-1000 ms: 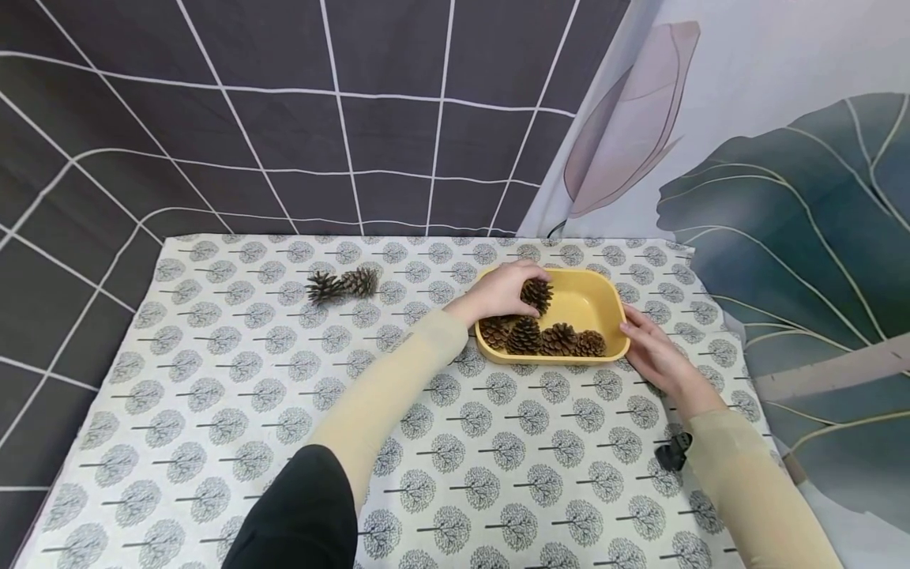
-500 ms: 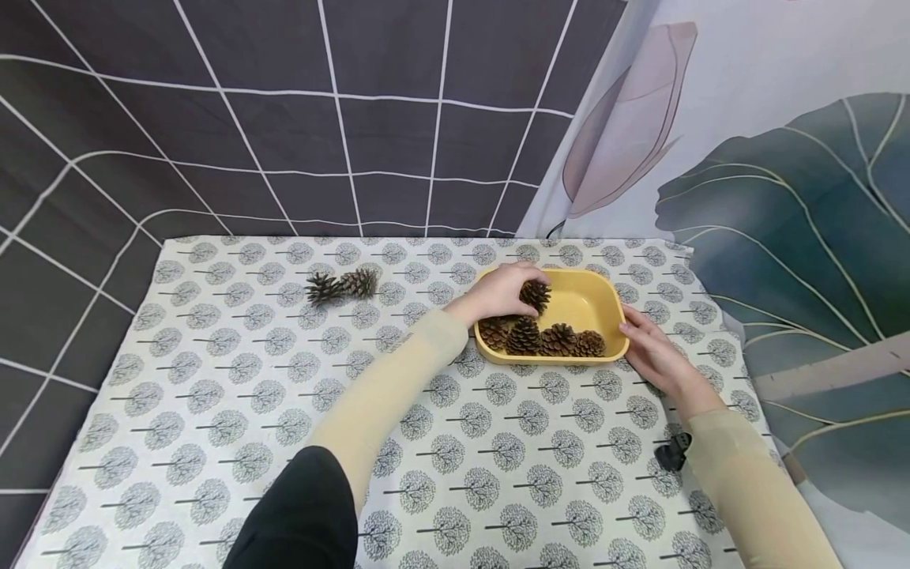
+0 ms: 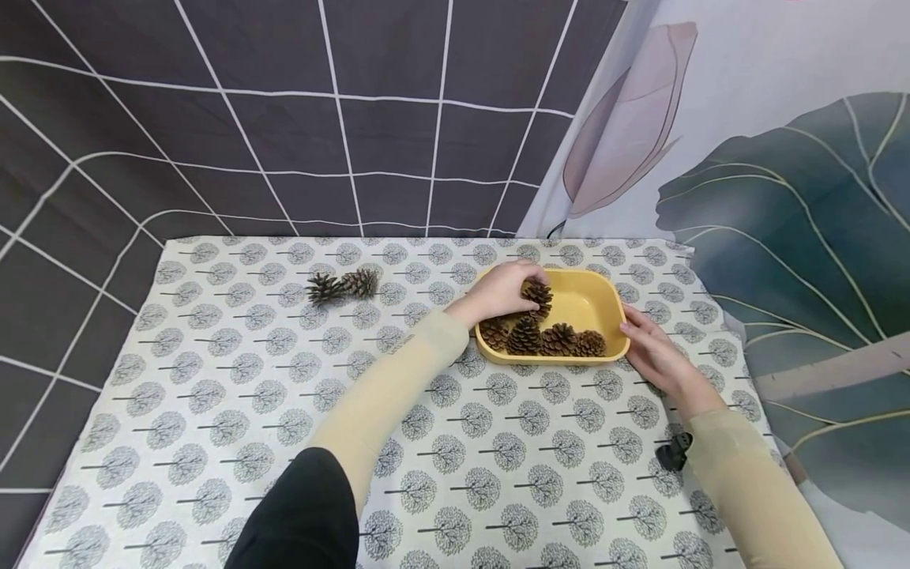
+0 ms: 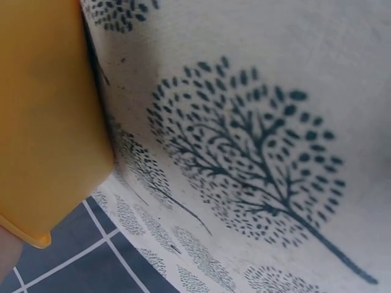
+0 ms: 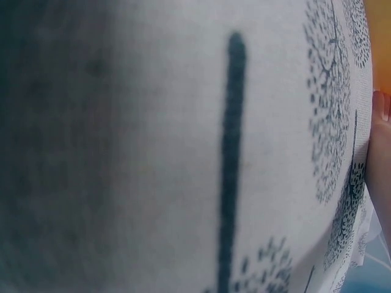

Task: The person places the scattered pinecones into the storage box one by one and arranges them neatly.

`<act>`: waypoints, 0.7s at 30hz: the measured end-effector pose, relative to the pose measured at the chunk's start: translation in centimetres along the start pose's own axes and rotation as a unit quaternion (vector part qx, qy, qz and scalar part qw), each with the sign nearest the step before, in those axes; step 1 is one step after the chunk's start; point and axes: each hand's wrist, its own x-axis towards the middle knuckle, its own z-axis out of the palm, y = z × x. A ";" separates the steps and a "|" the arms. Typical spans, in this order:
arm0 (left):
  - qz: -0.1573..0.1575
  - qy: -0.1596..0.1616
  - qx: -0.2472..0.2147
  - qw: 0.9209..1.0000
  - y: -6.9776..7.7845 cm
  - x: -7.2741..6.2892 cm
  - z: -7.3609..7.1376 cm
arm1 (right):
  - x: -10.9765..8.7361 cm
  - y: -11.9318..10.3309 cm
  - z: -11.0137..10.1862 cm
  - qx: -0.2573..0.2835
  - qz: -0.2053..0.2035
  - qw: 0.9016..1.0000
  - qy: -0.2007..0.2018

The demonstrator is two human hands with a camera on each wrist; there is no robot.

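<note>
In the head view my left hand (image 3: 501, 289) reaches over the left side of a yellow rectangular tub (image 3: 604, 296). Its thumb and fingers hold a brown pine cone (image 3: 542, 298) inside. A row of several pine cones (image 3: 558, 340) lies along the tub's near wall. At the tub's right end my right hand (image 3: 657, 353) holds the rim, with a digit's tip at the edge; its other fingers are partly hidden. The left wrist view catches the tub's outer wall (image 4: 49, 110). Only part of the right hand (image 5: 380, 152) shows in the right wrist view, beside the tub.
Two more pine cones, one darker (image 3: 325, 288) and one browner (image 3: 360, 282), lie together at the back left. A tree-print cloth (image 3: 284, 474) covers the table. Behind it hangs a dark gridded curtain (image 3: 284, 126). A small black device (image 3: 671, 453) sits by the right wrist.
The pine cone in my left hand has turned or shifted slightly, and the fingers round it have moved a little. The right hand and tub stay in place.
</note>
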 end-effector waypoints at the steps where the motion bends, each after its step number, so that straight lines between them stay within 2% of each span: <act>1: 0.002 -0.002 0.003 1.000 -0.1 0.0 0.0 | 0.0 0.0 0.0 0.000 0.000 1.000 0.000; 7: 0.017 -0.028 0.012 0.999 -0.5 -0.1 0.1 | 0.0 0.2 0.1 0.011 -0.003 1.000 -0.005; 11: 0.024 -0.041 0.012 0.999 -0.6 -0.3 -0.5 | 0.0 0.0 0.1 0.008 -0.001 1.000 -0.004; 21: 0.039 -0.052 0.020 0.998 -1.1 -1.0 -1.3 | -0.1 -0.2 0.1 0.008 -0.006 1.000 -0.010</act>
